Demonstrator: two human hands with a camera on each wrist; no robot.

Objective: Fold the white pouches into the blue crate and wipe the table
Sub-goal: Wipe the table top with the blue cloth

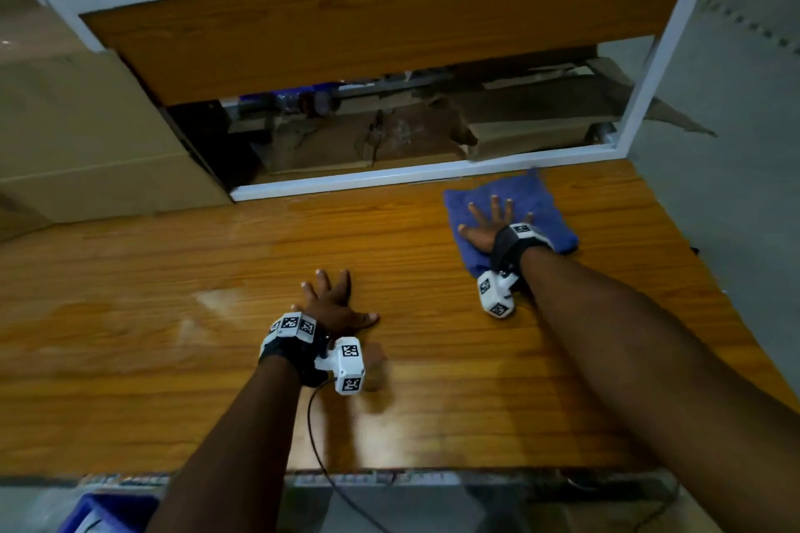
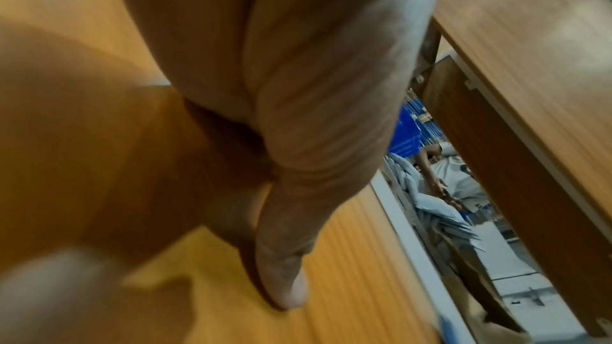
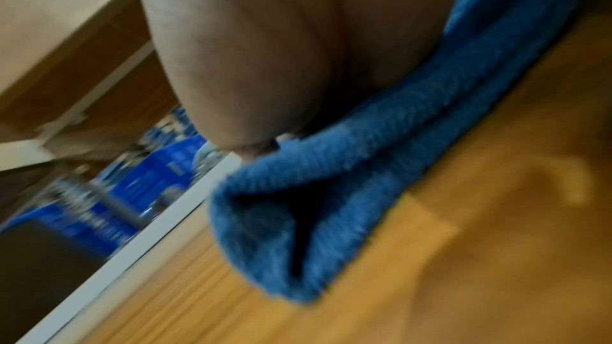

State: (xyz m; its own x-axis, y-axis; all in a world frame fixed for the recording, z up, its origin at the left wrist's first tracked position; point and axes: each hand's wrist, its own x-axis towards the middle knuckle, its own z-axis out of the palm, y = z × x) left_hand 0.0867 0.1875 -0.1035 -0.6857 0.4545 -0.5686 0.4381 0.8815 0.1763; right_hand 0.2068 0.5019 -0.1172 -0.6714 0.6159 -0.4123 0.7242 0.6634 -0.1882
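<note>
A folded blue cloth (image 1: 537, 203) lies on the wooden table (image 1: 173, 359) at the far right, near the white rear rail. My right hand (image 1: 491, 219) presses flat on the blue cloth (image 3: 380, 166) with fingers spread. My left hand (image 1: 331, 301) rests flat on the bare wood at the middle, fingers spread, holding nothing; its thumb (image 2: 284, 271) lies against the tabletop. A corner of the blue crate (image 1: 108, 511) shows below the table's near edge at the lower left. No white pouches are on the table in the head view.
A wooden shelf board (image 1: 368, 26) with a white frame hangs over the table's back. Cardboard boxes (image 1: 86, 134) stand at the left rear. Behind the rail lie cardboard sheets (image 1: 389, 138). A black cable (image 1: 320, 454) runs from my left wrist over the near edge.
</note>
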